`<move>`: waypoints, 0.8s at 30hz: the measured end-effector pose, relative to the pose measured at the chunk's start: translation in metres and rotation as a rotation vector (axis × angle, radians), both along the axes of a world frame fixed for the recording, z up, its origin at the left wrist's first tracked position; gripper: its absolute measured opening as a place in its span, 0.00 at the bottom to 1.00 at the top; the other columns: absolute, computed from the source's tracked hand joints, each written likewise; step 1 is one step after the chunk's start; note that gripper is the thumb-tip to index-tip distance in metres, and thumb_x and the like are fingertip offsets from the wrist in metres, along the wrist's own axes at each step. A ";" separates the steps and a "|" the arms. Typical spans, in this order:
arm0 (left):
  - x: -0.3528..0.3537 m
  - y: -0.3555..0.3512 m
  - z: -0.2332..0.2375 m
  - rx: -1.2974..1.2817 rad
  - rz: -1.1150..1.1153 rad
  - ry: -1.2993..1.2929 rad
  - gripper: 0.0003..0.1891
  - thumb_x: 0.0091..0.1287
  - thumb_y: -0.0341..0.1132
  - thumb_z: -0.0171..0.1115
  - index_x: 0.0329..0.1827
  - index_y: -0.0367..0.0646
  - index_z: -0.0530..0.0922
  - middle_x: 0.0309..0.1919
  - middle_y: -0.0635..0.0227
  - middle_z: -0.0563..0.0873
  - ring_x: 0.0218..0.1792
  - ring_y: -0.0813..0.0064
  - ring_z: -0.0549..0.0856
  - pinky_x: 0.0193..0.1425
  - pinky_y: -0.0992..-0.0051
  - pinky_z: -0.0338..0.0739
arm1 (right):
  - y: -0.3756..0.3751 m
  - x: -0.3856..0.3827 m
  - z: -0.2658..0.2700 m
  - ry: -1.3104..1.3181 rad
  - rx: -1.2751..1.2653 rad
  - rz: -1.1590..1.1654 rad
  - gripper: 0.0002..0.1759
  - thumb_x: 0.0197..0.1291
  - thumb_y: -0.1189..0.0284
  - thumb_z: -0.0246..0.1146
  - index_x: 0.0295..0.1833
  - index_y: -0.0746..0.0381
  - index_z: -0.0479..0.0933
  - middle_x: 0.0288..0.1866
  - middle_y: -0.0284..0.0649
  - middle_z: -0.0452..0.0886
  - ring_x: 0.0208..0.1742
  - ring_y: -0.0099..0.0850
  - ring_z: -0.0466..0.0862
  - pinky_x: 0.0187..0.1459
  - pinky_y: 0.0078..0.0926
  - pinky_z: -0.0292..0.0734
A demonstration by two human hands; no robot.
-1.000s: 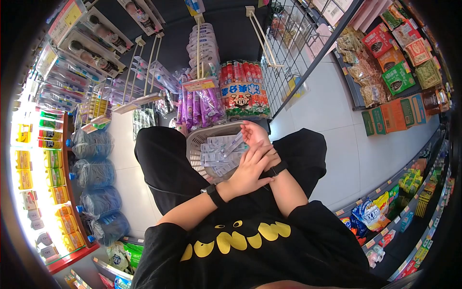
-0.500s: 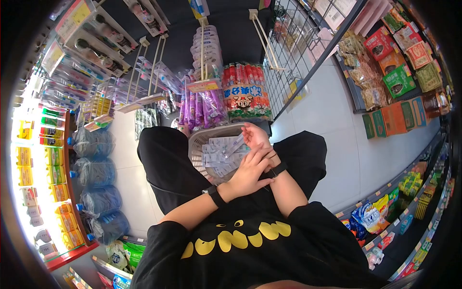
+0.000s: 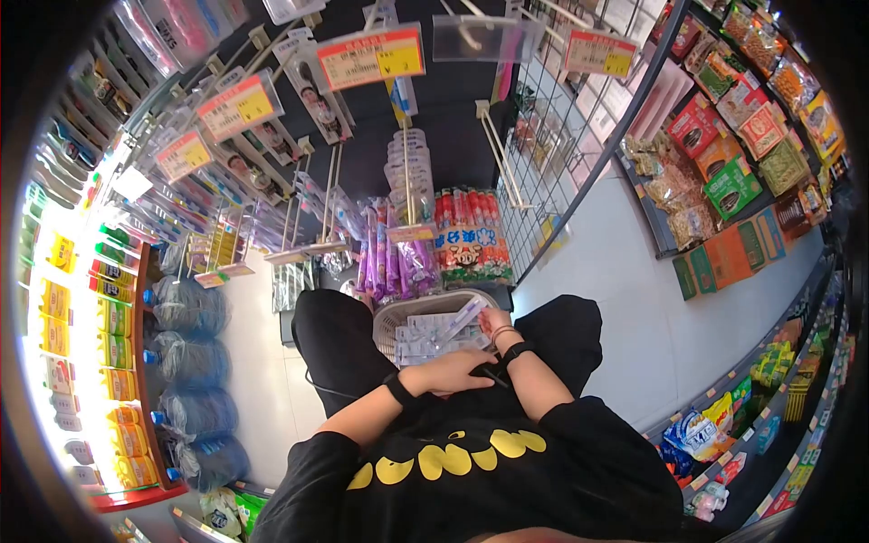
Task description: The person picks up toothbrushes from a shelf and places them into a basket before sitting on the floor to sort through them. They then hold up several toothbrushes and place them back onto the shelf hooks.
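A light-coloured plastic basket [image 3: 385, 319] sits in front of my lap, between my knees. Several flat, clear-and-white packets [image 3: 418, 337] lie in it; their contents are too small to make out. At the basket's right side, my right hand [image 3: 495, 320] has its fingers curled at the edge of a slanted long packet [image 3: 463, 324], seemingly pinching it. My left hand [image 3: 454, 371] rests over my lap below the basket, fingers stretched toward my right wrist, holding nothing visible. Both wrists wear black bands.
Hanging hooks with price tags [image 3: 371, 59] jut out ahead. Purple packages [image 3: 398, 253] and a red-and-white pack [image 3: 471, 240] stand behind the basket. A wire grid [image 3: 579, 154] rises at right, large water bottles [image 3: 195, 362] line the left, and goods shelves [image 3: 706, 434] curve around the right.
My right hand has dropped from its raised, palm-up pose to the slanted packet. My left hand has come off my right wrist. The view has tilted up, showing more hooks.
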State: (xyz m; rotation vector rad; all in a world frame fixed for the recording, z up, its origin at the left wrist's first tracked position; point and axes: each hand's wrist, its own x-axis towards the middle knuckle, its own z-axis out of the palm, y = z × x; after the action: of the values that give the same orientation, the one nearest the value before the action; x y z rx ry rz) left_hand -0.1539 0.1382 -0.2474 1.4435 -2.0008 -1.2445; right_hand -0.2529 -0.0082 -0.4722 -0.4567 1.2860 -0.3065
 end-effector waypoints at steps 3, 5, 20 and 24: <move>0.024 0.007 0.036 0.157 -0.045 0.154 0.26 0.67 0.47 0.56 0.63 0.40 0.68 0.51 0.54 0.77 0.52 0.63 0.78 0.58 0.72 0.69 | 0.000 -0.012 -0.017 0.131 -0.008 0.027 0.05 0.59 0.70 0.61 0.36 0.61 0.76 0.26 0.34 0.81 0.24 0.24 0.81 0.21 0.19 0.74; 0.039 0.011 0.077 0.170 -0.021 0.212 0.27 0.67 0.46 0.56 0.65 0.40 0.66 0.55 0.54 0.75 0.55 0.64 0.76 0.60 0.72 0.67 | 0.002 -0.010 0.000 0.167 -0.017 0.029 0.05 0.58 0.72 0.61 0.36 0.62 0.76 0.26 0.36 0.81 0.25 0.26 0.82 0.23 0.21 0.77; 0.048 0.049 0.264 -0.370 -0.778 0.610 0.49 0.64 0.64 0.48 0.70 0.25 0.49 0.70 0.39 0.53 0.73 0.45 0.47 0.71 0.50 0.45 | 0.006 -0.006 -0.014 0.141 -0.021 0.108 0.10 0.58 0.65 0.60 0.44 0.54 0.75 0.36 0.33 0.82 0.40 0.29 0.81 0.40 0.29 0.73; 0.043 0.064 0.276 -0.544 -0.892 0.739 0.42 0.68 0.58 0.46 0.71 0.29 0.48 0.71 0.43 0.52 0.70 0.43 0.56 0.70 0.50 0.49 | 0.000 -0.007 -0.024 0.144 -0.026 0.162 0.12 0.58 0.65 0.59 0.48 0.55 0.74 0.39 0.36 0.82 0.41 0.32 0.81 0.41 0.32 0.74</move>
State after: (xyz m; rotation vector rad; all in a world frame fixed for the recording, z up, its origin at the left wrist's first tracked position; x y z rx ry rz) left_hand -0.1110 0.2021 0.0290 -0.2199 -2.1621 -1.1161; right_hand -0.2600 -0.0079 -0.4962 -0.6103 1.3770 -0.1568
